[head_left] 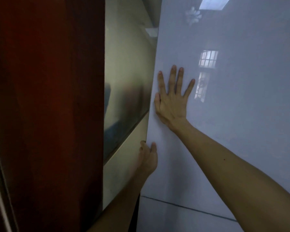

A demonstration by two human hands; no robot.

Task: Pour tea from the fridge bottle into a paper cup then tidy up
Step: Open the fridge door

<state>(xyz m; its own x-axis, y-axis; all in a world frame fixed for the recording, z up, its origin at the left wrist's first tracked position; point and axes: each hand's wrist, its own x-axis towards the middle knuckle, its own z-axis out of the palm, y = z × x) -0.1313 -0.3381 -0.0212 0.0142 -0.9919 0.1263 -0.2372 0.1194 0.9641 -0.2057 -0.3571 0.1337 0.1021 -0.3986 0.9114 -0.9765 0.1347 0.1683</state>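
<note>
Gripping the left edge of the fridge door (pixel 224 123), the left hand (pixel 148 159) pinches it between thumb and fingers; the right hand (pixel 172 102) presses flat, fingers spread, higher on the glossy front, right of a red-brown panel (pixel 49 97)

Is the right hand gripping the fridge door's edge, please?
No: the right hand lies flat, fingers spread, on the door face; the left hand holds the edge.
</note>
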